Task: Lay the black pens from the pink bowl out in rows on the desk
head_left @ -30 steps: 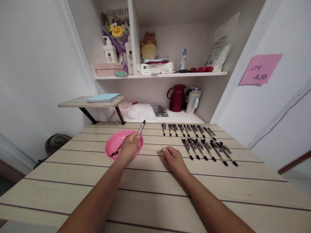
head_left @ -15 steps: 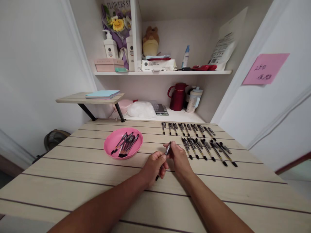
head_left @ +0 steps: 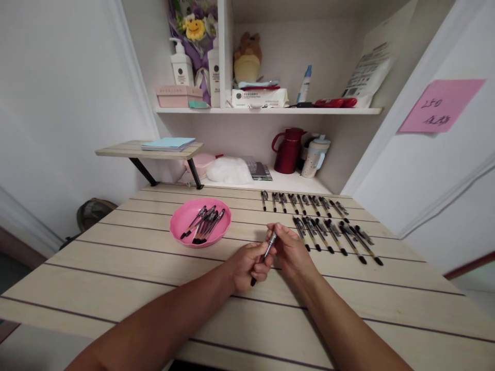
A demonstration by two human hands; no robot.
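Both hands meet over the table in front of me on a single pen (head_left: 268,249), tilted with its black lower end toward me. My left hand (head_left: 247,267) is closed around the pen's middle and lower part. My right hand (head_left: 294,253) pinches near the upper end, and its fingers partly hide that end. To the left, a pink scalloped bowl (head_left: 178,219) holds several loose pens (head_left: 204,225). On the right lie two rows of pens, a back row (head_left: 303,204) and a front row (head_left: 334,238) close to my right hand.
Behind the bowl stands a small raised shelf (head_left: 124,148) with blue paper (head_left: 169,143) on it. At the back are a red jug (head_left: 288,151), a pale tumbler (head_left: 314,157) and a white plastic bag (head_left: 229,170). A pink note (head_left: 441,106) is on the right wall.
The view has shifted slightly. Between my hands the pen now shows more of its length, and my right fingertips sit at its upper end. The bowl and rows look unchanged.
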